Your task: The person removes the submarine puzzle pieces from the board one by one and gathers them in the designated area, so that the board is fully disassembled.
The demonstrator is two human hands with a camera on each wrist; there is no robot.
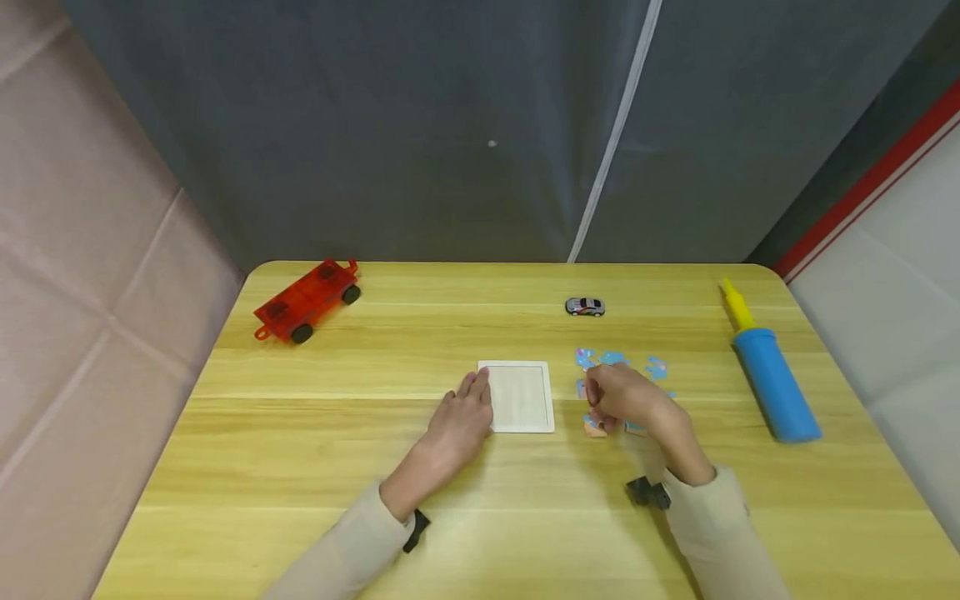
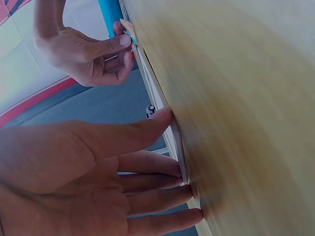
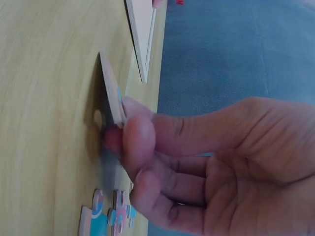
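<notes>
A square pale puzzle tray (image 1: pixel 517 398) with a raised rim lies on the table. My left hand (image 1: pixel 462 414) rests on its left edge with straight fingers, and the left wrist view shows the thumb and fingertips touching the rim. To the right of the tray, my right hand (image 1: pixel 626 395) pinches a flat puzzle piece (image 3: pixel 112 88) between thumb and fingers, tilted just off the table. Several blue and pink puzzle pieces (image 1: pixel 657 367) lie around and partly beneath that hand; some are hidden by it.
A red toy wagon (image 1: pixel 307 300) stands at the far left of the table. Behind the pieces sits a small silver toy car (image 1: pixel 585 307). On the right lies a blue hand pump (image 1: pixel 777 385) with a yellow nozzle. A dark curtain (image 1: pixel 375 133) hangs along the back edge.
</notes>
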